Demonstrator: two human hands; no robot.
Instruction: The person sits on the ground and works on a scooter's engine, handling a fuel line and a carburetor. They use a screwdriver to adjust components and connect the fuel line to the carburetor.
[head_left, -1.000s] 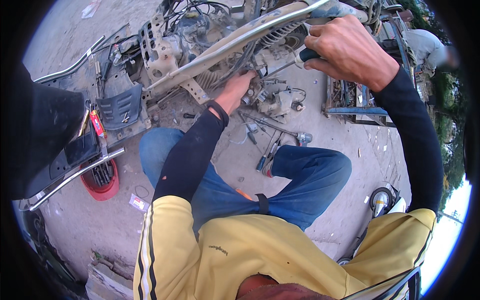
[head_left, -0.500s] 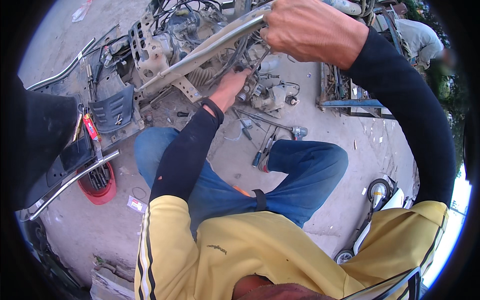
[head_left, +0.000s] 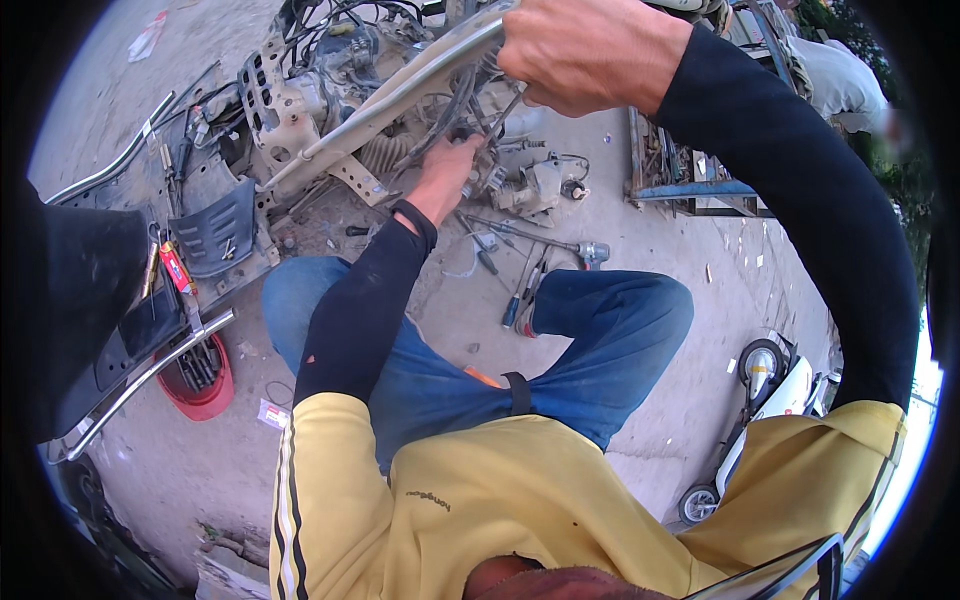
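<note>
A stripped scooter frame lies on the concrete ahead of me, with a long pale metal tube [head_left: 400,95] running across it. My right hand [head_left: 590,50] is closed around the upper end of that tube, close to the camera. My left hand [head_left: 450,170] reaches under the tube into a bundle of dark cables [head_left: 470,105] beside the engine part [head_left: 540,185]; its fingers are curled among the wires, and what they grip is hidden. I squat in blue jeans and a yellow top with black sleeves.
Several screwdrivers and a socket tool [head_left: 530,260] lie on the ground between my knees. A red tray of tools [head_left: 200,375] sits at the left beside a dark scooter panel [head_left: 215,235]. A blue metal rack [head_left: 690,180] stands at the right, a white scooter [head_left: 760,400] lower right.
My right hand has risen and come closer to the camera while still holding the tube. My left hand has pushed a little further up into the cables.
</note>
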